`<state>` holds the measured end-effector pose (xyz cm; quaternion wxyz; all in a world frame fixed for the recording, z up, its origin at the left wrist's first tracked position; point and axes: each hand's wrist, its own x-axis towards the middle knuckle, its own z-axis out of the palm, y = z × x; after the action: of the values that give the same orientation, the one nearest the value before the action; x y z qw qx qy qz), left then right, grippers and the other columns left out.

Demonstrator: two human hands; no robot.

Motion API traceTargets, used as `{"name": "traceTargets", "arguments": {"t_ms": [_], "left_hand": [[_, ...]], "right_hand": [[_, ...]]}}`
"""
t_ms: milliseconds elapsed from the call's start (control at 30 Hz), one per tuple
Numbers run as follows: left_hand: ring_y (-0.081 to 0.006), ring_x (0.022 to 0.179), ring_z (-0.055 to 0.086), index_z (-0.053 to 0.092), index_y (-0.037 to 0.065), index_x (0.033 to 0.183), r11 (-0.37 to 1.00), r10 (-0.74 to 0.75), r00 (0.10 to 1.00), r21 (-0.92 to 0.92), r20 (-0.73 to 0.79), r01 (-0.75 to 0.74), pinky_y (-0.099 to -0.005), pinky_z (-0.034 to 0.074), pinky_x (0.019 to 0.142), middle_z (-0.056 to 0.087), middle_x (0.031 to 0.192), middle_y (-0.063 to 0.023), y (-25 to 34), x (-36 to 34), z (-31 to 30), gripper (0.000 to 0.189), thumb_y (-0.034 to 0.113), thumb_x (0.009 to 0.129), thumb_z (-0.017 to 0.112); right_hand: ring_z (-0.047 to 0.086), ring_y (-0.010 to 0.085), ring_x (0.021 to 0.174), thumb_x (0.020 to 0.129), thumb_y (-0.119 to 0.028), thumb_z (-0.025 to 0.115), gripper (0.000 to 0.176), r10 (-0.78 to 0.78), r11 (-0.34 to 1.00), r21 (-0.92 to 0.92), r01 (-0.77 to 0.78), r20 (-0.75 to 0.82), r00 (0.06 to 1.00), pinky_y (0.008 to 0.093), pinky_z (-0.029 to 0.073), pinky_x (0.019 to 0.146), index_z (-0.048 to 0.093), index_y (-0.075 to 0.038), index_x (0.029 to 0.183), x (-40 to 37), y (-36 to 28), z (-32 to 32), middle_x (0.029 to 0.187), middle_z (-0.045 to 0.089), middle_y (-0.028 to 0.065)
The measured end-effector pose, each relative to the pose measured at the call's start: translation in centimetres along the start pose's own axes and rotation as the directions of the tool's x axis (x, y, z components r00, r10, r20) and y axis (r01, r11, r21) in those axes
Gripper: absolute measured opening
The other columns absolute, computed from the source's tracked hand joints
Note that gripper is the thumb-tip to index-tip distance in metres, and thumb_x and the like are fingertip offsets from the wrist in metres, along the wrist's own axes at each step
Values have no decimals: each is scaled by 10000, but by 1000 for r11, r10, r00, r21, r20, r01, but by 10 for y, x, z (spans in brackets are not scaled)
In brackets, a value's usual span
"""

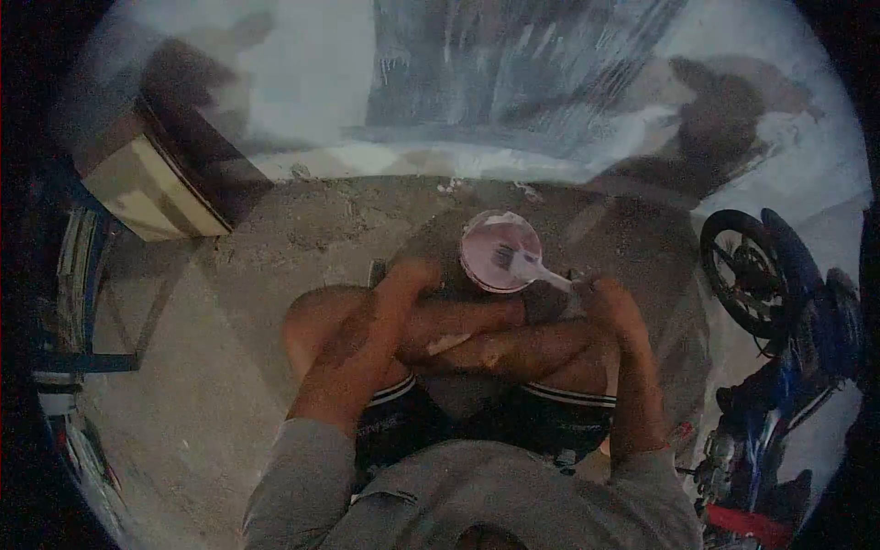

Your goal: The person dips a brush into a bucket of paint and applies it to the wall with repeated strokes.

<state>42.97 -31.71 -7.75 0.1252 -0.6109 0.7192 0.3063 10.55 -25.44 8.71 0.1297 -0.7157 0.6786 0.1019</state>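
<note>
A round tub of whitish-pink paint (486, 240) stands on the ground in front of my crossed legs. My right hand (600, 298) is closed around the handle end of a paintbrush (541, 271), whose bristles lie over the paint inside the tub. My left hand (422, 273) is at the left side of the tub, near its rim. Its fingers are dark and blurred, so I cannot make out whether they touch the tub or hold anything.
A wall (513, 64) with grey and white brushed patches rises ahead. At the left are a tan box-like object (151, 188) and a blue-framed rack (87, 362). A blue motorcycle (788, 367) with a black wheel stands at the right.
</note>
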Motion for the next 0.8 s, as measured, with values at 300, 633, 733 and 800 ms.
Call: {"name": "traceTargets", "arguments": {"t_ms": [300,633,733,800], "left_hand": [[-336,964,576,610,66,1002,996,61,996,-65,64,-57,-434,455,822,603,1036,-158,-16,6,10,268,228,829,485],[-314,973,582,611,76,1019,989,146,989,-5,-38,-146,-427,452,834,608,1054,-138,-10,-11,6,261,199,833,475],[-322,942,587,590,62,1039,988,149,986,-40,-70,-152,-426,466,799,608,1049,-142,-21,17,26,430,392,764,615],[-318,969,581,582,64,1057,996,89,996,23,-10,-88,-434,464,806,595,1085,-136,1,-18,-6,441,388,760,611]], "right_hand": [[600,327,819,869,-310,494,322,-8,979,-199,37,144,990,441,472,721,599,-49,1024,43,110,-20,920,593,192],[598,326,754,772,-177,593,223,-259,940,-261,219,-128,957,418,462,684,657,-80,962,-1,35,-97,807,613,179],[597,314,787,761,-146,602,247,-207,944,-291,157,-148,967,419,461,713,649,-108,1000,-5,28,-71,828,616,166],[595,313,806,755,-131,605,264,-176,919,-369,141,-64,982,422,460,724,643,-116,1016,-15,13,-73,864,613,161]]}}
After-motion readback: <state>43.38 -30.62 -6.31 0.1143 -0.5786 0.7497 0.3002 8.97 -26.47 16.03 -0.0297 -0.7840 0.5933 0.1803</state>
